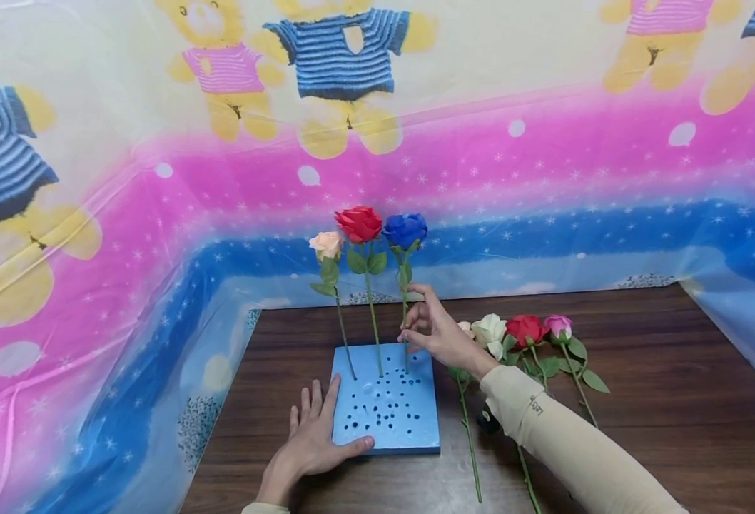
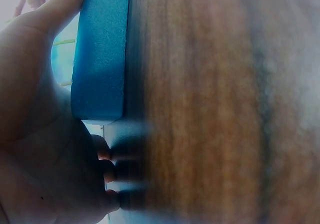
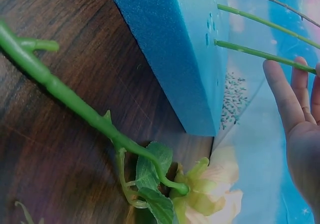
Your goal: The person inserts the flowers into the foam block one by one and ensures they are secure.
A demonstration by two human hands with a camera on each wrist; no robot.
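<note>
Three roses stood in the blue foam block point(image 1: 387, 400), which sat near the surface's point(image 1: 673, 400) front-left corner. My right hand point(image 1: 438, 332) pinched the blue rose's stem point(image 1: 405, 321) just above the foam; my left hand point(image 1: 313, 435) lay flat, fingers straight, thumb along the block's front edge. Risks as I judged them: the thin stem could buckle or tilt if pushed off-axis, the light block could slide if the left hand eased, and my right sleeve point(image 1: 570, 442) could sweep the loose roses point(image 1: 525, 332) lying just right of the block. Room was tight on the left, where the block sat close to the edge and the plastic sheet point(image 1: 159, 321); open wood lay toward the front-right.
</note>
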